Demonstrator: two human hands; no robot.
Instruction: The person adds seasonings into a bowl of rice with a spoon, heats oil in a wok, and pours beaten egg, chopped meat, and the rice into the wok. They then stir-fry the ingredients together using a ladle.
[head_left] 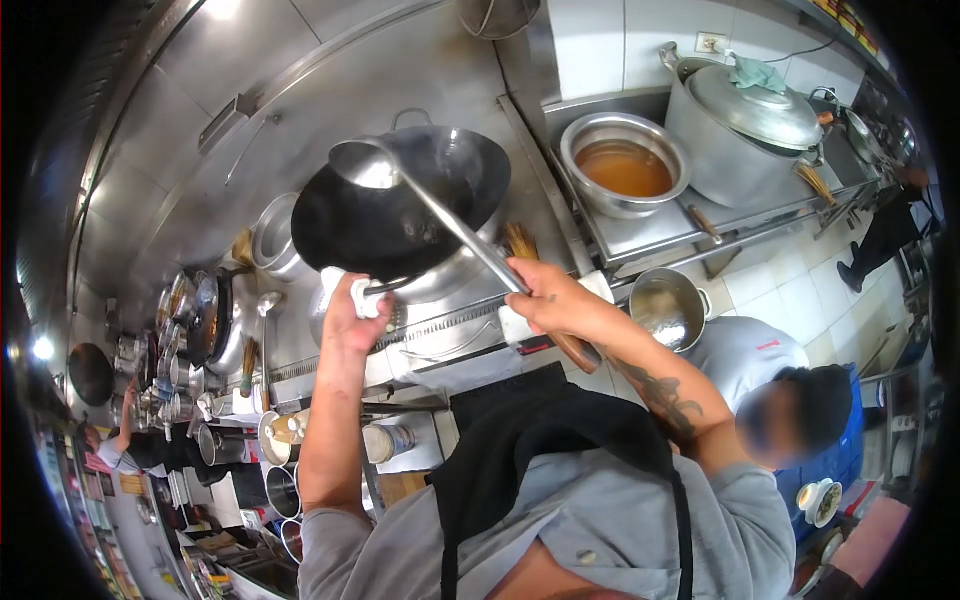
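Observation:
A black wok point(335, 225) sits tilted over the steel stove, with its inside dark and shiny. My left hand point(352, 318) is closed around the wok's near handle through a folded white cloth point(343, 285). My right hand point(548, 300) grips a long steel ladle point(450, 222) by its shaft, and the wooden end shows below my wrist. The ladle's bowl hangs over the far left part of the wok; I cannot tell if it touches the metal. A bamboo brush point(521, 241) stands just beyond my right hand.
To the right are a steel basin of brown liquid point(625, 172), a large lidded pot point(715, 135) and a lower pot point(668, 310). A co-worker point(745, 360) is close at my right. Another wok point(235, 315) and a metal bowl point(275, 238) are at the left.

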